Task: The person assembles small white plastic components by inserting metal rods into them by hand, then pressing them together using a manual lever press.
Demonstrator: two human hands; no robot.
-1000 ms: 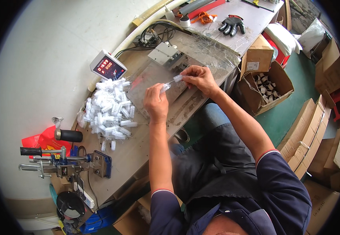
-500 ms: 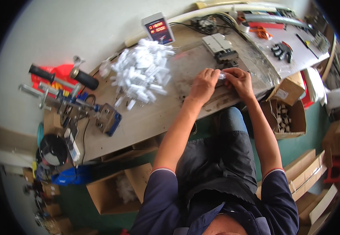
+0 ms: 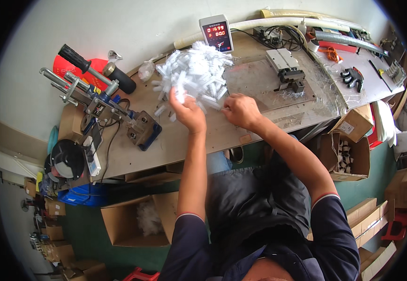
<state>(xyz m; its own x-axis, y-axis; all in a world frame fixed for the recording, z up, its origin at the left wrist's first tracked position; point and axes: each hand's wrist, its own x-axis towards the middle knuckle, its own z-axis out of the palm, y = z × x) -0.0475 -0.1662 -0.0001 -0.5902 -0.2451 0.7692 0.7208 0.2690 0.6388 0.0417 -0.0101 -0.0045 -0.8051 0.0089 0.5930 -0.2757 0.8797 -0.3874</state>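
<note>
— While the head camera looks down on the workbench (image 3: 180, 150), where are the two hands?

— Both are at the near edge of the heap of small white plastic pieces (image 3: 194, 75). The left hand (image 3: 188, 112) has its fingers curled and pressed together on one or two white pieces at the heap's lower left edge. The right hand (image 3: 241, 110) lies just right of it, at the heap's lower right edge, with its fingers bent inward. Whether it pinches a piece I cannot tell; the fingertips are hidden under the hand.

— And the heap itself?

— It sits in the middle of the bench, toward the wall, just in front of a small digital counter with red digits (image 3: 216, 33). A few loose pieces lie scattered at its left side.

— What lies around it?

— To the right, a clear plastic sheet (image 3: 278, 100) covers the bench, and a small grey metal fixture (image 3: 285, 70) stands on it. Further right lies a pair of black gloves (image 3: 352, 77). At the left end, a hand-lever press with black grips (image 3: 93, 96) is mounted near the bench edge, a red object behind it.

— Below the bench?

— An open cardboard box with white pieces inside (image 3: 140, 220) stands on the green floor to the left of the person's knees. Another open box holding small parts (image 3: 351, 157) stands to the right.
</note>
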